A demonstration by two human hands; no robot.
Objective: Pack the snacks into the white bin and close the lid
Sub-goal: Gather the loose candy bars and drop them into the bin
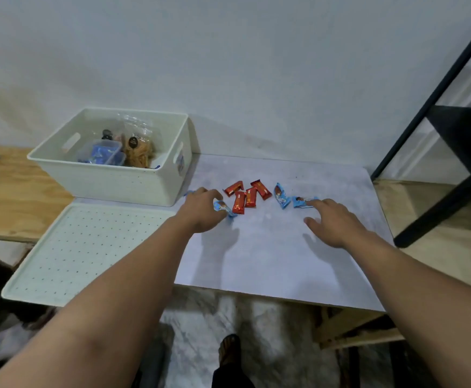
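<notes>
Left hand (200,210) is curled over a blue snack packet (224,208), fingers pinching it at the table surface. Right hand (333,221) is spread wide, index fingertip touching another blue packet (304,202), nothing gripped yet. Between the hands: four red wrapped bars (246,196) in a loose cluster, plus a third blue packet (282,196) just left of the right fingertip. White bin (111,177) sits beyond and left of the left hand, open, already holding a clear box and a bagged snack. Lid (83,253) lies flat beside the left forearm. Packets look light, crinkly, probably slick foil; likely soft contents, so pinch across the middle or grab by the crimped ends, several at once seems feasible.
</notes>
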